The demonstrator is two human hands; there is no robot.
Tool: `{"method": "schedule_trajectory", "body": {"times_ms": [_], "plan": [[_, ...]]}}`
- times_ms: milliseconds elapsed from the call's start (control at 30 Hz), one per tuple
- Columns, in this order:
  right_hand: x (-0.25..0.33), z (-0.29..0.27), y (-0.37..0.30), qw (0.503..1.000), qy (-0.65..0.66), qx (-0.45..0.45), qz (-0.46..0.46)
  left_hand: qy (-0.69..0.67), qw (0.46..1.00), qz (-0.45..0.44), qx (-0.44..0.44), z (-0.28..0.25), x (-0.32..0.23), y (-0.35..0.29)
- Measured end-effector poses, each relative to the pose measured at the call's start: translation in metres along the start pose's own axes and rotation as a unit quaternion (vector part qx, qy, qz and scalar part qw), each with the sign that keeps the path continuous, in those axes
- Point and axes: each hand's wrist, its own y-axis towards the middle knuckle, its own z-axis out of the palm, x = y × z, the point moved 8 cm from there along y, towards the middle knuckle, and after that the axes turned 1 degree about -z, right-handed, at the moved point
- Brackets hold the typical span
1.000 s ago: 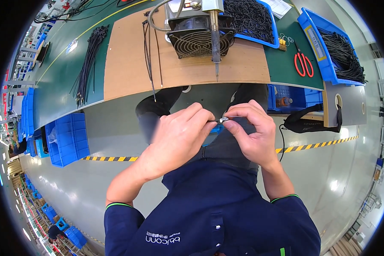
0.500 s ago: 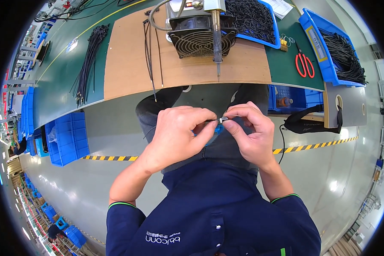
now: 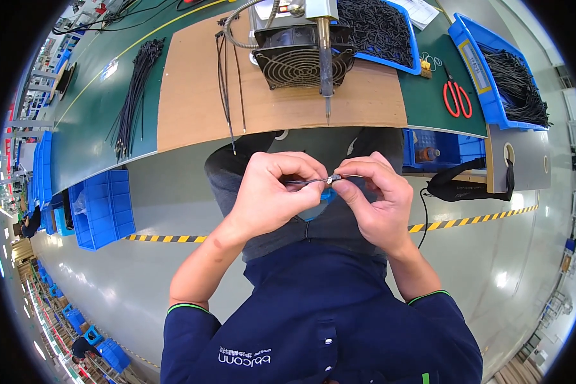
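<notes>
My left hand (image 3: pixel 265 192) is closed in a pinch on a thin black cable (image 3: pixel 296 183), held over my lap. At the cable's end is a small connector (image 3: pixel 331 179) with a pale, shiny part, between the fingertips of both hands. My right hand (image 3: pixel 379 200) pinches the connector's dark end with thumb and forefinger. The fingertips of the two hands are nearly touching. Fingers partly hide the connector, so its exact form cannot be made out.
Ahead, a pointed tool like a soldering iron (image 3: pixel 327 70) stands before a black fan (image 3: pixel 301 69) on a brown board (image 3: pixel 192 83). Loose cables (image 3: pixel 223 77) lie on it, with a cable bundle (image 3: pixel 136 89) left. Red-handled scissors (image 3: pixel 457 99) and blue bins (image 3: pixel 493 105) are right.
My left fingers have shifted slightly and curled further back, so more of the black cable shows between them. The right hand has hardly moved and keeps its pinch.
</notes>
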Motion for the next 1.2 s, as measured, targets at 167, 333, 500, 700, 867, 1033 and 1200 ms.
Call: {"method": "schedule_trajectory", "body": {"times_ms": [167,333,500,700,867,1033,1200], "plan": [[0.004,-0.001,0.003,1.0,-0.011,0.002,-0.025,-0.003,1.0,-0.017,0.002,-0.002,0.005,0.003],[0.001,-0.001,0.003,1.0,0.002,-0.001,-0.026,-0.016,1.0,-0.007,0.003,-0.002,0.002,0.006],[0.001,-0.003,0.004,1.0,-0.012,0.004,-0.023,0.003,1.0,-0.007,0.021,-0.003,-0.002,0.012],[-0.013,-0.005,-0.001,0.99,0.118,0.013,0.082,0.046,0.999,0.002,0.012,-0.004,-0.011,0.014],[-0.022,-0.015,0.002,0.988,0.147,-0.031,0.043,0.092,0.995,0.023,-0.016,-0.007,-0.019,0.02],[-0.017,-0.016,0.002,0.983,0.148,-0.001,0.106,0.126,0.99,0.037,-0.048,-0.012,-0.021,0.028],[0.007,-0.026,0.013,0.991,-0.05,-0.073,-0.1,0.149,0.986,0.053,-0.05,-0.011,-0.022,0.033]]}}
